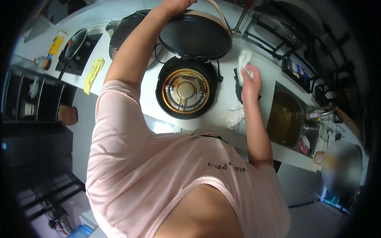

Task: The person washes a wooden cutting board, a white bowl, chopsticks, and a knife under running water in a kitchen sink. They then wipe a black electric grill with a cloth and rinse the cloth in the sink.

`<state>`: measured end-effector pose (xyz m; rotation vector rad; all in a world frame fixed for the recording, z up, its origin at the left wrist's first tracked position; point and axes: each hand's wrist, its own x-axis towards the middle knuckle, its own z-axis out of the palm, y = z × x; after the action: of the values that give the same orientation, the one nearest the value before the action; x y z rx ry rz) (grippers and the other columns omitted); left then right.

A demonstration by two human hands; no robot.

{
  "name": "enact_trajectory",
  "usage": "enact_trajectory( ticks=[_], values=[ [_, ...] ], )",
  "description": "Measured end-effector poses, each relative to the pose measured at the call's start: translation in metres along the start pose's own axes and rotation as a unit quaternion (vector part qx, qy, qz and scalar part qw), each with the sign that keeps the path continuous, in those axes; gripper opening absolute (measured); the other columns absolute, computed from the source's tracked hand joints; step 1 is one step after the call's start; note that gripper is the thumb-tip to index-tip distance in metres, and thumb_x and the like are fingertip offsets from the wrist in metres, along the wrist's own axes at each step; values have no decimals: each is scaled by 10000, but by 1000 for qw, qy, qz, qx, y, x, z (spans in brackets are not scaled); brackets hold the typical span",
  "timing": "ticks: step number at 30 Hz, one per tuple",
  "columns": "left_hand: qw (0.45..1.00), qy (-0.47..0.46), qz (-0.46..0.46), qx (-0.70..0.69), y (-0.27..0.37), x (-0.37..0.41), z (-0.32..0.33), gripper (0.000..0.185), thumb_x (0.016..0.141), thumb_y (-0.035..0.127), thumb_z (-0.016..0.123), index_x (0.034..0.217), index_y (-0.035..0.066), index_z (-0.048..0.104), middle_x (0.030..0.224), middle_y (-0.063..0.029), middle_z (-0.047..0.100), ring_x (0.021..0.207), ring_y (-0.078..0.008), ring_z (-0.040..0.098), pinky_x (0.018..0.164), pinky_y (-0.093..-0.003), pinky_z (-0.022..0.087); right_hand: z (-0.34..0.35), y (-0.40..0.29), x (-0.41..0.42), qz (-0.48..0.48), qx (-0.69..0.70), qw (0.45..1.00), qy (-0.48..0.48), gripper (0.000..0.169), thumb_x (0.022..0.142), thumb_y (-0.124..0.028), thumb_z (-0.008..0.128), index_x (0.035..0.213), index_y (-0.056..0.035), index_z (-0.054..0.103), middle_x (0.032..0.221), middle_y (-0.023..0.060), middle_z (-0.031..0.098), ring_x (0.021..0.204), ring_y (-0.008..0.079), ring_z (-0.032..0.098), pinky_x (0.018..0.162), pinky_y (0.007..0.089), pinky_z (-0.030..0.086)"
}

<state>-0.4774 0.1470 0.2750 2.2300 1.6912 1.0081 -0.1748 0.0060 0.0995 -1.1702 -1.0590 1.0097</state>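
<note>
An electric griddle stands on the white counter, its ridged black lid (195, 35) raised at the back. Inside the round black base (160, 98) a ring heating element (186, 90) lies over a stained metal reflector. My left hand (178, 4) is at the top edge of the view, by the lid's rear rim and beige handle (218, 10); its fingers are partly cut off, so its grip is unclear. Right of the base, my right hand (251, 83) holds a crumpled white cloth (244, 58) above a dark cloth (239, 89). Another whitish cloth (233, 116) lies nearer my body.
On the left are a yellow cloth (94, 76), a lidded pan (76, 44) on a black cooktop (80, 65) and a jar (42, 63). A sink (284, 119) holding liquid and a black rack (268, 49) are at right. A power cord (219, 71) runs beside the griddle.
</note>
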Motion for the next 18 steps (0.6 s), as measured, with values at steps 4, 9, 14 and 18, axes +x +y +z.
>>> enact_trajectory(
  ticks=[4, 9, 14, 18],
  values=[
    [995, -87, -16, -36, -9, 23, 1, 587, 889, 563, 453, 884, 15, 663, 747, -156, 642, 696, -268, 594, 690, -400, 474, 68, -39, 31, -359, -159, 918, 43, 205, 784, -22, 622, 987, -47, 605, 1049, 115, 541, 1024, 270, 517, 907, 346, 402],
    [994, -78, 46, -57, -32, 42, 15, 607, 873, 584, 460, 895, 12, 663, 814, -192, 654, 794, -320, 621, 748, -406, 474, 149, -56, 60, -499, -269, 812, 140, 247, 746, 14, 583, 968, -87, 625, 1025, 107, 519, 1004, 323, 466, 902, 423, 366],
    [991, -110, 53, -48, -45, 56, 15, 625, 850, 610, 473, 907, 18, 664, 872, -207, 659, 867, -337, 626, 812, -399, 463, 186, -23, 64, -474, -299, 801, 211, 266, 759, -6, 570, 1011, -79, 615, 1068, 116, 495, 1044, 335, 427, 908, 439, 355],
    [991, -121, 35, -48, -48, 60, 19, 637, 847, 622, 466, 917, 21, 665, 880, -199, 662, 877, -333, 624, 822, -395, 460, 211, 12, 47, -425, -285, 838, 190, 308, 749, 24, 564, 1039, -65, 613, 1084, 120, 515, 1014, 337, 459, 890, 435, 380]
  ],
)
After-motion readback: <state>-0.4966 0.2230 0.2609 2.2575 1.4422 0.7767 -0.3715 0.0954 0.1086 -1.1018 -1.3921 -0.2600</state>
